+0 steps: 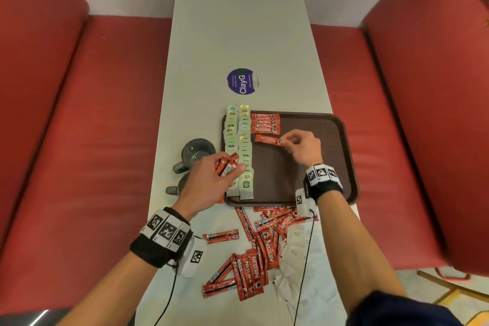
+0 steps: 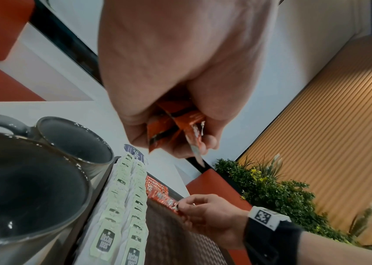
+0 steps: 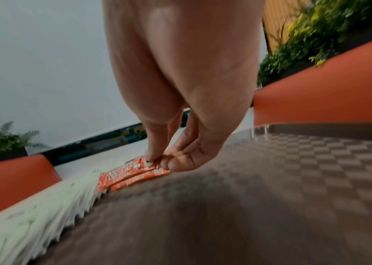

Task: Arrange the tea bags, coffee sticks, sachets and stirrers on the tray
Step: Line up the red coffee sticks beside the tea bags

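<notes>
- The right hand [image 1: 301, 147] pinches one end of a single coffee stick [image 1: 267, 139] between thumb and fingertips [image 3: 153, 157], holding it low over the brown tray [image 1: 344, 145], just below the row of coffee sticks [image 1: 265, 123] already laid flat; holding by the end probably lets the stick be lined up square with that row
- The left hand [image 1: 211, 180] has its fingers curled round a small bunch of coffee sticks [image 1: 226, 164], held above the near part of the tea bags; it looks like a ready supply, so the other hand need not reach back to the pile each time
- Two overlapping columns of tea bags [image 1: 239, 151] run along the tray's left edge, labels showing, which leaves the middle and right of the tray bare for the rest
- A loose pile of coffee sticks [image 1: 254, 259] and white sachets [image 1: 296, 254] lies on the surface [image 1: 238, 21] near the person, not yet sorted
- Two grey mugs [image 1: 195, 153] stand on the surface just left of the tray
- I see no stirrers in any view
- My judgement: the coffee-stick row is only begun, and the task is well short of halfway
</notes>
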### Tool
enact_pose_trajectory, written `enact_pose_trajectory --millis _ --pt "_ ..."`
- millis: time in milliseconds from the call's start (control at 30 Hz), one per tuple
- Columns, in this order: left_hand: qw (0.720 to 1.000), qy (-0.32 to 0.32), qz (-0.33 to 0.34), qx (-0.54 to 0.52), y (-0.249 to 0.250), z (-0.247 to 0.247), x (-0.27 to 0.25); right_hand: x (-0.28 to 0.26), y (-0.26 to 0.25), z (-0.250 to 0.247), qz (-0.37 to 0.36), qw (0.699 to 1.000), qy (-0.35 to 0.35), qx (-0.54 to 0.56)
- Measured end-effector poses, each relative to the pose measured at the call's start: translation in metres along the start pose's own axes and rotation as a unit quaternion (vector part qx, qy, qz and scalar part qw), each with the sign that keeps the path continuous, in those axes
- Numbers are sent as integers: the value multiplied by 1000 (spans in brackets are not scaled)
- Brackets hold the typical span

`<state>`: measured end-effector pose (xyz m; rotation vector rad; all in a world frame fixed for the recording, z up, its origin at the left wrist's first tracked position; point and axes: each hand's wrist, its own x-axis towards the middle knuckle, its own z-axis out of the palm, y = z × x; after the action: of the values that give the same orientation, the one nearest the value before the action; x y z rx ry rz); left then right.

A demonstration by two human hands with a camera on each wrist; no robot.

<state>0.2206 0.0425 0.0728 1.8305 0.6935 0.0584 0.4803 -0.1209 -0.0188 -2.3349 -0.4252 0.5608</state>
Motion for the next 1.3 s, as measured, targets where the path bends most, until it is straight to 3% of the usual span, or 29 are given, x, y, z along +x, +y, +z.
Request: enact_pose_trajectory --millis 233,700,933,1133,1300 --pt "1000 -2 -4 -1 5 4 6 18 8 26 20 999 33 -28" --pt "1000 3 -20 -2 6 23 11 49 -10 19 -9 995 -17 -97" --pt "1000 15 -12 5 8 23 9 24 -19 42 -50 991 75 -104" --pt "1000 20 -14 -3 4 30 3 18 -24 68 17 991 71 -108" --pt "1000 22 -20 3 4 33 -1 23 -26 71 25 990 78 -113"
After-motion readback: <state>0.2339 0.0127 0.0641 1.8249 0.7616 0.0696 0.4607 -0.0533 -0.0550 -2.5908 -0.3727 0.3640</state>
